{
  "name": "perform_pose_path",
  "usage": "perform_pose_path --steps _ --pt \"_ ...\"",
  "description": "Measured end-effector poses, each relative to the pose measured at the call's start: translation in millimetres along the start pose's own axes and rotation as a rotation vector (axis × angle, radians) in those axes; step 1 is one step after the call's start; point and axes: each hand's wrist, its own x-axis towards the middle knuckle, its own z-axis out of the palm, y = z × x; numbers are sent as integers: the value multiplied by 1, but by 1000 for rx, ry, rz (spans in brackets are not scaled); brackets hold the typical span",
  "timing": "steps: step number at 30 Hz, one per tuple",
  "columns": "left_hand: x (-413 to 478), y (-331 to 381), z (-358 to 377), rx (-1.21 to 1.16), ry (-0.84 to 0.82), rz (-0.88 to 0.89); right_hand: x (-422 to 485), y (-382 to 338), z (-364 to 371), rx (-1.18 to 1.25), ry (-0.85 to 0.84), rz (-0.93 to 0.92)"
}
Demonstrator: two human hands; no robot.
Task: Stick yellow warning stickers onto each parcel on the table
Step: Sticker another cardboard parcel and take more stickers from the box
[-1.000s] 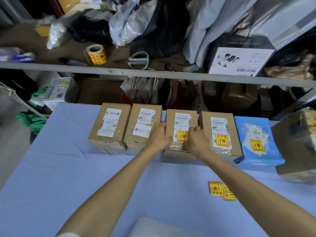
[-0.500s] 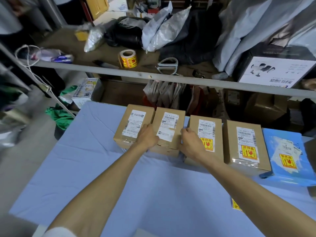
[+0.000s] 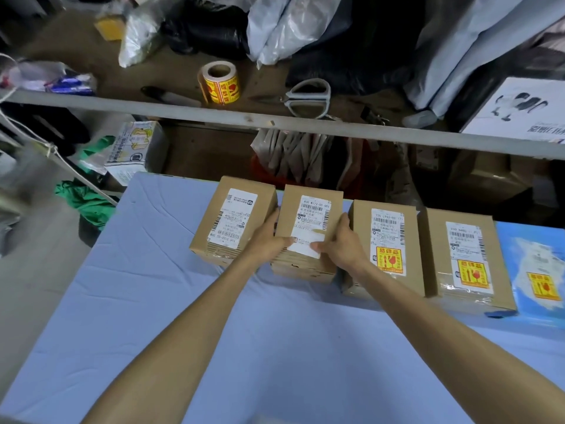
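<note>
Thumbs of the left hand and right hand cover the bottom corners of the label on the held parcel; fingertips disappear down its sides; print's too tiny to read; far right of that parcel, the blue parcel gets chopped by the frame edge; far left of it, the clutter is just blur.

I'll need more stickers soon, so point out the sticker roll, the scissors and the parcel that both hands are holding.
sticker roll (image 3: 220, 90), head view, on its yellow printed side.
scissors (image 3: 305, 83), head view, on the grey handle's upper rim.
held parcel (image 3: 313, 215), head view, on its white shipping label.
</note>
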Motion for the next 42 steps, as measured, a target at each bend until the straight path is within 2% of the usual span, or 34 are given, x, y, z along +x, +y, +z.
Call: perform_pose_path --steps 11,16,21,26,32,42 --pt "-29 -12 -3 -61 15 71 -32 4 -2 65 35 -47" --pt "-80 -26 3 -58 62 92 -80 13 1 75 31 -137" --pt "-139 -50 18 -126 110 62 -128 35 14 97 -22 -142" --pt "-186 -71 50 -133 133 -40 -165 68 25 89 -74 -108" --pt "-222 -79 87 -123 122 -83 -201 109 18 79 -100 -79" --pt "-228 -33 174 -91 17 4 -227 173 -59 98 27 11"
